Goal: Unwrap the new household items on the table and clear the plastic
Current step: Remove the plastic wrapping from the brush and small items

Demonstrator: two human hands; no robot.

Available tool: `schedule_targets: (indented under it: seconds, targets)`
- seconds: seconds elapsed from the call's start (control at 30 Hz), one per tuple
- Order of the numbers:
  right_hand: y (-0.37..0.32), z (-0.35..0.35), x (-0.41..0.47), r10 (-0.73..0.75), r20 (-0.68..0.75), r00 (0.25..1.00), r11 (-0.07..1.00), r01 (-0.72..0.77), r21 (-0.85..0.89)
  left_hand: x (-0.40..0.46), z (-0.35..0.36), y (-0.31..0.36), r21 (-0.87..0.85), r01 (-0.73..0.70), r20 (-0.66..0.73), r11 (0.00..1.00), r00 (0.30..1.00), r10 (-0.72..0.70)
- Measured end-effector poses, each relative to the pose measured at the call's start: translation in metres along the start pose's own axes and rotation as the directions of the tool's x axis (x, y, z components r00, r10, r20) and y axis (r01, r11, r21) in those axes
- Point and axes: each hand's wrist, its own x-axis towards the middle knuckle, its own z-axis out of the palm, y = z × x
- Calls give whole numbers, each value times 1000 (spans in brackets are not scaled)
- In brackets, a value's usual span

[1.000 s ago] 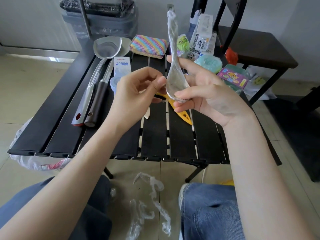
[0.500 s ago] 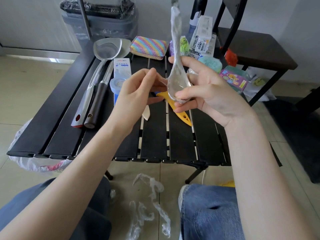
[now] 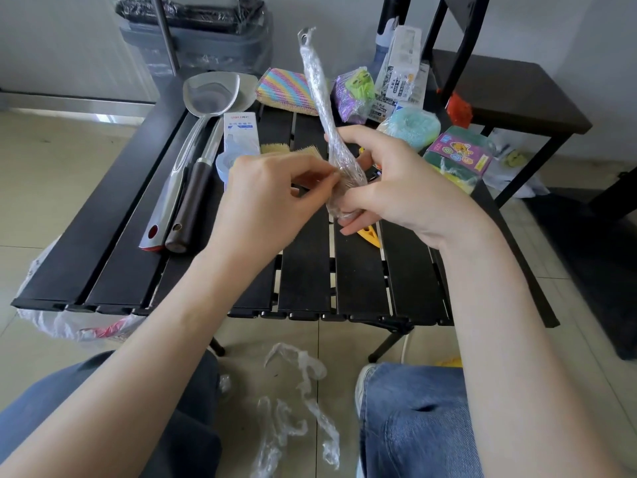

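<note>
A metal spoon wrapped in clear plastic film [image 3: 319,88] stands upright above the black slatted table [image 3: 303,270], handle pointing up. My right hand [image 3: 389,188] grips its bowl end from the right. My left hand [image 3: 272,198] pinches the plastic at the bowl with thumb and fingertips. Crumpled strips of clear plastic [image 3: 300,401] lie on the floor between my knees.
Two spatulas [image 3: 193,160] lie on the table's left, beside a white box [image 3: 239,132]. A striped cloth [image 3: 287,91], packaged sponges [image 3: 456,158], a teal scrubber [image 3: 410,125], a yellow peeler [image 3: 370,234] and other packs crowd the far side. A black chair [image 3: 499,91] stands behind, a plastic bag [image 3: 51,322] hangs left.
Both hands have lowered slightly with the spoon. My left hand has closed in and now pinches the film at the bowl, where before its fingertips hovered beside it.
</note>
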Motion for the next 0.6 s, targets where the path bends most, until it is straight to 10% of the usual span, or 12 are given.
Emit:
schedule_targets:
  seconds: [0.2,0.6]
  targets:
    - [0,-2,0,10,-8,1000,999,-11,-42,-3,5,-2,-15,-14,11,1000,1000,14]
    - [2,-16,-3,32,81,996,999,-33,10,4,-2,3,-428,499,307,753,865,-398]
